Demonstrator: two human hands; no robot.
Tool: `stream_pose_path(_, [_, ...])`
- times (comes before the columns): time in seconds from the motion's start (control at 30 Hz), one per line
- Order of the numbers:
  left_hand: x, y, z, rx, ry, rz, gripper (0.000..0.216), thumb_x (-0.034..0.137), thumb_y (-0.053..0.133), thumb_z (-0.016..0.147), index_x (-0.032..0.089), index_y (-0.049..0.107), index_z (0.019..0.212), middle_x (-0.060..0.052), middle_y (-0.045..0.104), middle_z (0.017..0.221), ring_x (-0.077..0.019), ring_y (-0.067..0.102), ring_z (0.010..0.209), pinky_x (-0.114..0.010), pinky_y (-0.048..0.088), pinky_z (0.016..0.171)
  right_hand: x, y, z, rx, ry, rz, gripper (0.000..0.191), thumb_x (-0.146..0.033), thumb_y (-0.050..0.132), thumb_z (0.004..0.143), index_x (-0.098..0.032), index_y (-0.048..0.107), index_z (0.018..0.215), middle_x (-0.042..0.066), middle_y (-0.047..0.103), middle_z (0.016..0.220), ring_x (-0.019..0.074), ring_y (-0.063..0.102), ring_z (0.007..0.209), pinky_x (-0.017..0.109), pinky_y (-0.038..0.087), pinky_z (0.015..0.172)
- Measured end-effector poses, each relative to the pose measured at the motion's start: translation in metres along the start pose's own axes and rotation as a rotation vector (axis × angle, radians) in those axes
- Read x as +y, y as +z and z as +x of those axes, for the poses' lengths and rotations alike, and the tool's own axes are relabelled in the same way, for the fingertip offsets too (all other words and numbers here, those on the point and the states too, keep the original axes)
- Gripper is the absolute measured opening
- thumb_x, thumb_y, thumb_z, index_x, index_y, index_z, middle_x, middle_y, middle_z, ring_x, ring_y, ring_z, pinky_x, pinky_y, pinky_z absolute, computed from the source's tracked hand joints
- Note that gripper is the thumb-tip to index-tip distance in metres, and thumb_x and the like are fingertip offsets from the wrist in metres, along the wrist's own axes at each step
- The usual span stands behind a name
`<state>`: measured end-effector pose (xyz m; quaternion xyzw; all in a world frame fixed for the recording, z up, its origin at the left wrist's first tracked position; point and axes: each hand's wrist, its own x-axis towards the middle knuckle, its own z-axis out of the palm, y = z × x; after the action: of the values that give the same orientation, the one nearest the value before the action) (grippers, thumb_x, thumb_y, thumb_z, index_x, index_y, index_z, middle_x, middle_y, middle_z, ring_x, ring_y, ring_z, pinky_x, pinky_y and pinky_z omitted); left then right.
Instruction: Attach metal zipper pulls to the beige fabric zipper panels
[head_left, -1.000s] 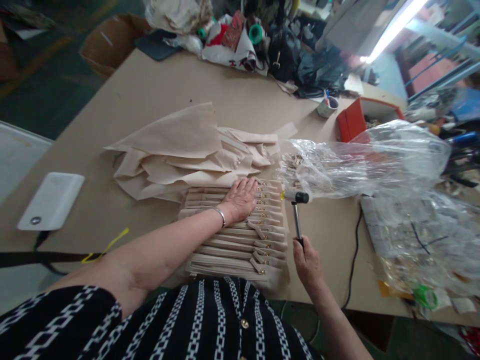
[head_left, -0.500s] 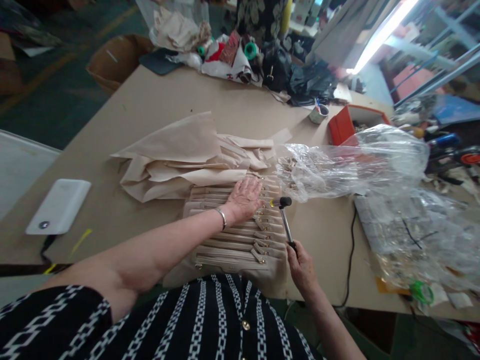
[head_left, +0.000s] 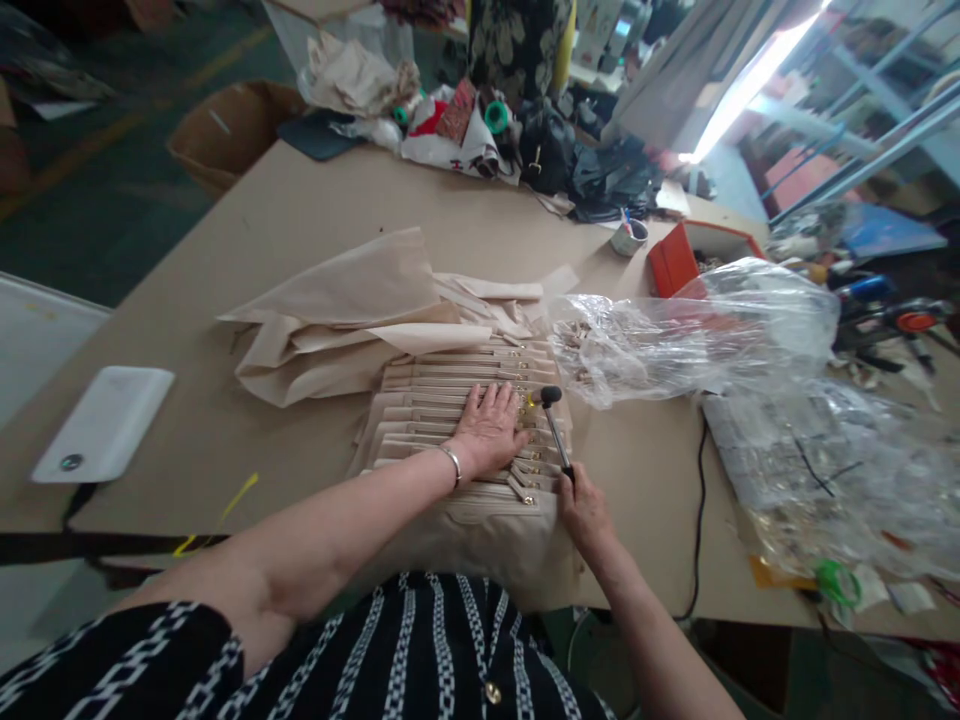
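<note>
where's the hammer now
In the head view the hammer is right of centre, gripped by the right hand, its head at the right ends of the beige zippered pieces.

- One camera rides on the worker's head, facing forward and down over the table.
- It sits close: the patterned shirt fills six o'clock, the left hand just below centre.
- Its far reach takes in a bright lamp between one and two.
</note>
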<state>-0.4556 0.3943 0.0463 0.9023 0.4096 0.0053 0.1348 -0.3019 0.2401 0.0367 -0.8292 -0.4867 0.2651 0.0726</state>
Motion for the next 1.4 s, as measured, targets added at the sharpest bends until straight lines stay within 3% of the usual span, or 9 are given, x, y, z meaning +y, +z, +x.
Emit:
stream_pose_path(0.23, [0.001, -0.001, 0.000, 0.008, -0.062, 0.050, 0.065, 0.046, 0.029, 0.092, 0.007, 0.031, 0.144, -0.014, 0.023, 0.153, -0.0331, 0.020, 0.140, -0.054, 0.010, 0.113, 0.001, 0.001, 0.002, 0.003, -0.012, 0.011, 0.033, -0.037, 0.029, 0.093, -0.019, 0.054, 0.103, 0.007, 0.066, 0.076, 0.0188, 0.059, 0.063, 0.026, 0.035, 0.057])
stream_pose_path(0.4, [-0.006, 0.008, -0.017, 0.000, -0.023, 0.077, 0.061, 0.042, 0.029, 0.092, 0.011, 0.031, 0.144, -0.011, 0.022, 0.154, -0.0304, 0.018, 0.141, -0.051, 0.010, 0.114, 0.005, -0.021, 0.007, -0.007, -0.078, 0.047, 0.034, -0.040, 0.029, 0.093, -0.020, 0.054, 0.104, 0.006, 0.066, 0.077, 0.0196, 0.060, 0.068, 0.026, 0.036, 0.059])
stream_pose_path(0.57, [-0.007, 0.009, -0.019, -0.001, -0.021, 0.089, 0.062, 0.043, 0.033, 0.091, 0.011, 0.030, 0.145, -0.012, 0.022, 0.154, -0.0310, 0.019, 0.141, -0.051, 0.008, 0.115, -0.003, -0.040, 0.019, 0.109, -0.215, 0.109, 0.039, -0.040, 0.025, 0.094, -0.018, 0.052, 0.111, 0.004, 0.063, 0.072, 0.0169, 0.055, 0.061, 0.025, 0.035, 0.057])
stream_pose_path(0.77, [-0.008, 0.012, -0.017, -0.028, -0.028, 0.084, 0.062, 0.042, 0.029, 0.092, 0.010, 0.028, 0.145, -0.011, 0.021, 0.154, -0.0308, 0.017, 0.141, -0.051, 0.008, 0.115, 0.000, -0.049, 0.047, -0.038, -0.181, -0.117, 0.025, -0.035, 0.035, 0.092, -0.020, 0.055, 0.090, 0.003, 0.058, 0.063, 0.0148, 0.046, 0.052, 0.026, 0.023, 0.052])
stream_pose_path(0.87, [-0.009, 0.013, -0.016, -0.031, -0.032, 0.087, 0.062, 0.042, 0.030, 0.092, 0.012, 0.027, 0.146, -0.010, 0.019, 0.155, -0.0301, 0.015, 0.142, -0.050, 0.007, 0.115, 0.006, -0.057, 0.040, 0.018, -0.230, -0.061, 0.027, -0.038, 0.031, 0.094, -0.021, 0.052, 0.094, 0.003, 0.059, 0.067, 0.0151, 0.047, 0.055, 0.025, 0.026, 0.054])
stream_pose_path(0.97, [-0.009, 0.014, -0.015, -0.041, -0.042, 0.079, 0.062, 0.043, 0.031, 0.091, 0.014, 0.028, 0.146, -0.009, 0.019, 0.155, -0.0291, 0.014, 0.143, -0.049, 0.005, 0.115, 0.009, -0.053, 0.026, 0.079, -0.258, -0.002, 0.030, -0.037, 0.025, 0.096, -0.020, 0.049, 0.098, 0.005, 0.061, 0.074, 0.0159, 0.051, 0.061, 0.025, 0.030, 0.058])
stream_pose_path(1.13, [-0.009, 0.015, -0.014, -0.030, -0.056, 0.056, 0.061, 0.043, 0.027, 0.092, 0.014, 0.029, 0.146, -0.008, 0.020, 0.155, -0.0287, 0.015, 0.142, -0.049, 0.006, 0.115, 0.011, -0.035, 0.019, -0.076, -0.194, -0.115, 0.021, -0.035, 0.037, 0.092, -0.021, 0.052, 0.086, 0.003, 0.060, 0.066, 0.0163, 0.050, 0.056, 0.026, 0.024, 0.053])
stream_pose_path(1.3, [-0.009, 0.014, -0.014, -0.052, -0.056, 0.056, 0.062, 0.040, 0.031, 0.090, 0.015, 0.027, 0.146, -0.008, 0.018, 0.156, -0.0281, 0.012, 0.143, -0.049, 0.004, 0.115, 0.013, -0.034, 0.007, 0.021, -0.223, -0.028, 0.032, -0.038, 0.024, 0.096, -0.021, 0.050, 0.089, 0.005, 0.062, 0.074, 0.0174, 0.055, 0.066, 0.025, 0.032, 0.058])
stream_pose_path(1.4, [-0.009, 0.014, -0.014, -0.055, -0.055, 0.047, 0.062, 0.039, 0.029, 0.090, 0.014, 0.026, 0.146, -0.008, 0.017, 0.156, -0.0285, 0.012, 0.143, -0.049, 0.004, 0.115, 0.015, -0.031, 0.003, -0.024, -0.203, -0.096, 0.028, -0.037, 0.028, 0.095, -0.021, 0.050, 0.089, 0.004, 0.062, 0.072, 0.0175, 0.055, 0.064, 0.026, 0.031, 0.057])
